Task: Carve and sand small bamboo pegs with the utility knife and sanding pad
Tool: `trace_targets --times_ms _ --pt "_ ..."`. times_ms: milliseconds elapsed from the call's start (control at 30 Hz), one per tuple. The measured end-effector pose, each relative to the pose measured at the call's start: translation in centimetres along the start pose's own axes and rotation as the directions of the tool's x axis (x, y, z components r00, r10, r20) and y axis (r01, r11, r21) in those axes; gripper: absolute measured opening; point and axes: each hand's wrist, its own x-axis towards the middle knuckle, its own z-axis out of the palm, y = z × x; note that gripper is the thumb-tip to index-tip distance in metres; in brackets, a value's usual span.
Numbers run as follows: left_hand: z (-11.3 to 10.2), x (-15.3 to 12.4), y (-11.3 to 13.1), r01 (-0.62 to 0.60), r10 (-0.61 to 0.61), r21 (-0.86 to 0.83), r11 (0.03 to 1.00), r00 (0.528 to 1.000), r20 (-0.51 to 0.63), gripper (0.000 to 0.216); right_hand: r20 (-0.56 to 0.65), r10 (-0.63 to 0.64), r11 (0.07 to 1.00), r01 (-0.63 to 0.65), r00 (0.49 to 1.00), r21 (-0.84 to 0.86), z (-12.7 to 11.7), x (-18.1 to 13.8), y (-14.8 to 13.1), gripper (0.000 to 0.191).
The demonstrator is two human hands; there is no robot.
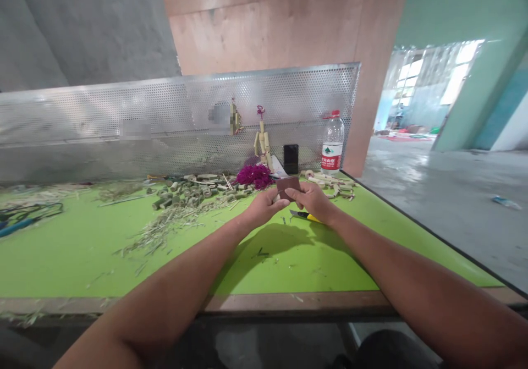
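A reddish-brown square of sandpaper (287, 186) is pinched in my right hand (311, 199), above the green tabletop. Against its left edge, my left hand (266, 207) is closed on a small pale piece, mostly hidden by the fingers; it looks like bamboo. Under my right hand lies a yellow utility knife (307, 215) with its blade out. Behind the hands are a bundle of magenta string (253, 176) and a jointed bamboo figure (263, 143) leaning upright near the metal screen.
Cut bamboo pieces (193, 190) and shavings (160, 227) spread over the table's left and middle. A black phone (291, 159) and a red-capped water bottle (332, 143) stand at the back. Blue-handled pliers (16, 227) lie far left. Pale bamboo sticks (330, 181) lie before the bottle.
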Motion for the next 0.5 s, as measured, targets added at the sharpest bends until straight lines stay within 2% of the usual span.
trace_targets --times_ms 133,233,400,500 --pt "-0.3 -0.4 0.5 0.157 -0.153 0.067 0.985 0.986 -0.074 0.048 -0.148 0.013 1.0 -0.009 0.989 0.026 -0.7 0.3 0.2 0.049" --pt "-0.3 -0.7 0.8 0.205 -0.203 0.053 0.977 0.978 -0.047 0.057 -0.212 0.002 0.999 0.005 0.977 0.035 -1.1 0.3 0.1 0.054" --pt "0.2 -0.6 0.9 0.077 -0.071 -0.094 0.993 0.995 0.064 0.054 -0.032 -0.044 0.998 0.043 0.998 -0.042 -0.3 0.1 0.1 0.046" --pt "0.5 -0.3 0.8 0.036 -0.033 -0.057 0.998 0.998 0.055 0.049 -0.015 -0.109 0.989 0.107 0.994 -0.102 0.3 0.1 0.1 0.042"
